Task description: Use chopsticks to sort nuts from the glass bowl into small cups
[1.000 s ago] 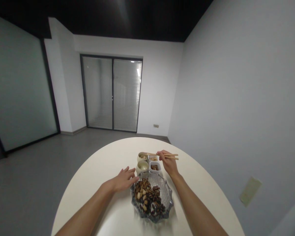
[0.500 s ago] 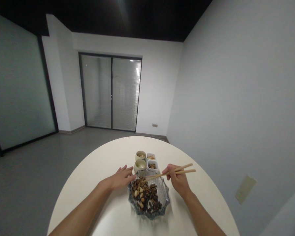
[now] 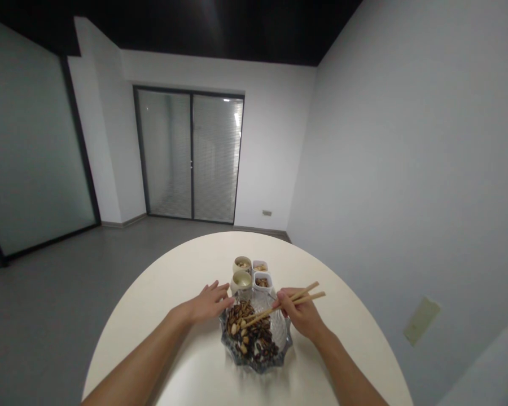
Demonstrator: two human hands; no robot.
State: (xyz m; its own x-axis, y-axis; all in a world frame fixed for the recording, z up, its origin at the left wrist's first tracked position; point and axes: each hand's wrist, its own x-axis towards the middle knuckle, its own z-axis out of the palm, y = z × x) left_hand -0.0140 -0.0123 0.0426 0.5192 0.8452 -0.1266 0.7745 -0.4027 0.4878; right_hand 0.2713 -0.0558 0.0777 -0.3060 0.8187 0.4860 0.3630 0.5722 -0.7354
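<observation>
Obs: R hand [image 3: 301,316] at bowl's 3 o'clock, thumb + fingers closed on wooden chopsticks [image 3: 294,299], sticks tilted, tips over the pile at bowl's 10 o'clock. Can't tell if tips have a seed. L hand [image 3: 209,303] at bowl's 9 o'clock, fingers [image 3: 222,287] spread, holding nothing, just beside rim. Cut-glass bowl [image 3: 281,332] on round white table [image 3: 186,265], at my 12 o'clock, w/ striped seeds [image 3: 249,332] + pale nuts [image 3: 233,328]. Past bowl at 12: 2 cream cups [image 3: 241,281] w/ small contents. At 1: 2 white sq. dishes [image 3: 262,282] w/ small contents, side by side w/ cups.
</observation>
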